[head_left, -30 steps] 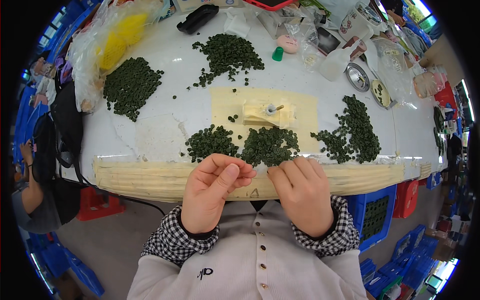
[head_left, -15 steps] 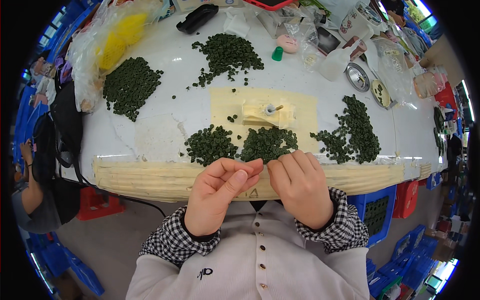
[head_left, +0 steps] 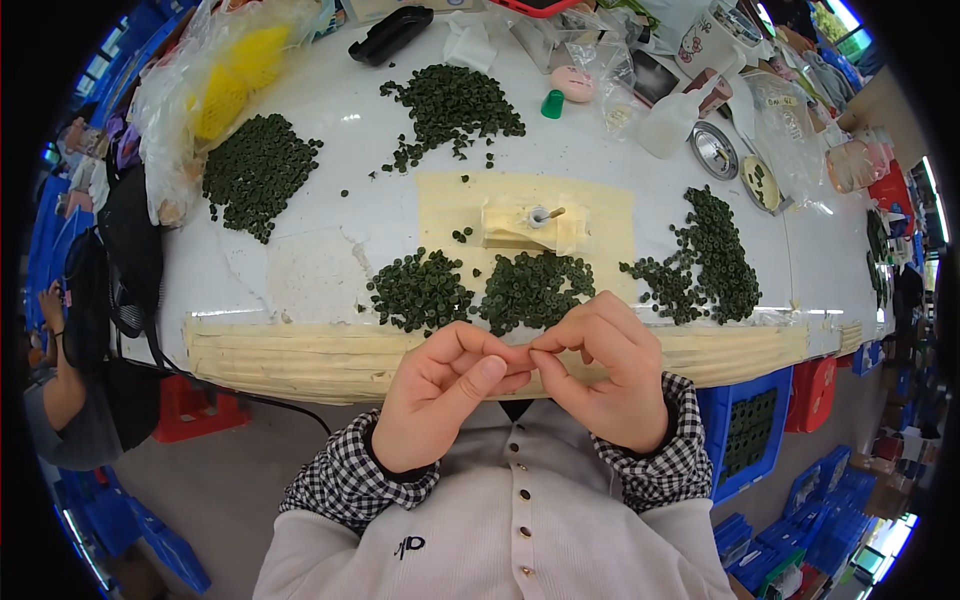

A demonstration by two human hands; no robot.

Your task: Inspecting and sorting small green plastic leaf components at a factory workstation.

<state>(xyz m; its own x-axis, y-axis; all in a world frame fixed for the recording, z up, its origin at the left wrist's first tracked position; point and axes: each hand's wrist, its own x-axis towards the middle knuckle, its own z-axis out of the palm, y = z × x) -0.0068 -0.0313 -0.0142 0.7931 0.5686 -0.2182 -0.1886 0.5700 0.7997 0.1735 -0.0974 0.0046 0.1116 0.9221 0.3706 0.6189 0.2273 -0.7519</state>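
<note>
My left hand [head_left: 437, 392] and my right hand [head_left: 607, 378] meet at the fingertips above the table's taped front edge [head_left: 300, 352]. The right thumb and forefinger are pinched together against the tips of the left fingers, which are curled. Whatever lies between them is hidden or too small to make out. Just beyond the hands are two heaps of small dark green ring-like parts: one at left [head_left: 420, 292], one in the middle [head_left: 535, 288]. Behind the middle heap stands a block wrapped in cream tape [head_left: 520, 236] with a short peg [head_left: 543, 216] on top.
More green parts lie in a right heap [head_left: 722, 262], a far-left heap [head_left: 262, 172] and a far heap [head_left: 460, 105]. Plastic bags [head_left: 235, 85], a black case [head_left: 390, 38], a round metal tin [head_left: 714, 150] and a mug [head_left: 712, 42] stand around. A blue crate [head_left: 748, 435] sits below, right.
My right hand has turned, so its thumb and forefinger now show pinched at the left fingertips; before, its knuckles faced up. The left hand has barely moved.
</note>
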